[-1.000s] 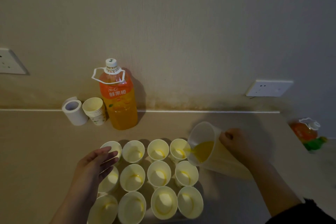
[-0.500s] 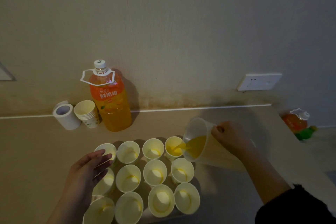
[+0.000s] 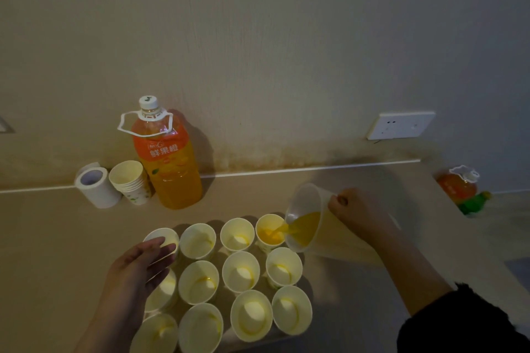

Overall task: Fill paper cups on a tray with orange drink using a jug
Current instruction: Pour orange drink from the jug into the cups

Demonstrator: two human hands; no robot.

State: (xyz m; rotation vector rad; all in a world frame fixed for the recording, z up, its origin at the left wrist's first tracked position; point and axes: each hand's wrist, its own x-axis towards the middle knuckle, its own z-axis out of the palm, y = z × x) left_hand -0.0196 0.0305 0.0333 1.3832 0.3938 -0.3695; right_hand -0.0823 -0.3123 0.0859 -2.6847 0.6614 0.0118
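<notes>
Several white paper cups stand in rows on a tray (image 3: pixel 311 292) at the counter's front. My right hand (image 3: pixel 357 213) grips the handle of a translucent jug (image 3: pixel 308 218), tilted left, and orange drink streams from its spout into the back right cup (image 3: pixel 269 231), which holds orange liquid. The other cups, such as the middle one (image 3: pixel 241 271), show only a trace of drink at the bottom. My left hand (image 3: pixel 140 269) hovers flat with straight fingers over the left cups, partly hiding them.
A large orange drink bottle (image 3: pixel 166 160) stands by the wall, with a stack of spare paper cups (image 3: pixel 130 180) and a white tape roll (image 3: pixel 96 185) to its left. Another orange bottle (image 3: pixel 459 185) lies beyond the counter's right end. A wall socket (image 3: pixel 401 125) is above.
The jug has tipped further and orange drink now fills more of the back right cup. My left hand has stayed over the left cups. The view has shifted slightly.
</notes>
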